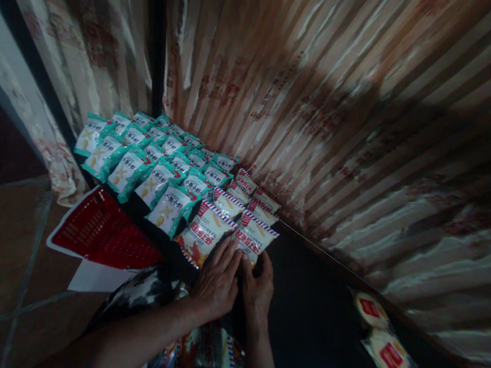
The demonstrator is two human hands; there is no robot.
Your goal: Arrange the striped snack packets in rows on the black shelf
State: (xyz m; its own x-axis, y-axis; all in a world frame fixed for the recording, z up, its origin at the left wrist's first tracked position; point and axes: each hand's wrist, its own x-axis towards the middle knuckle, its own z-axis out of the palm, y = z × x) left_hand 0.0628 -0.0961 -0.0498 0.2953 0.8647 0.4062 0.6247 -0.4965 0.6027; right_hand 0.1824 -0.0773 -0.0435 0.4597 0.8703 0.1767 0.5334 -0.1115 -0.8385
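Two rows of snack bags stand on a black tabletop. The front right snack bag (254,234), cream with a red-and-blue striped top edge, is upright. My right hand (257,292) has its lower right corner between thumb and fingers. Stretched fingers of my left hand (217,280) touch the lower left edge of that bag; the left thumb is hidden. Left of it is a matching striped snack bag (205,233), close to my left fingertips. More striped bags stand behind these two. Several teal-and-white snack bags (170,207) fill the left side in rows.
More packets (192,353) lie below my forearms, near my lap. Two clear packs of round pale food (388,353) with red labels lie on the black table (313,315) at right. A pleated curtain (330,98) hangs behind. A red printed bag (104,231) is at left.
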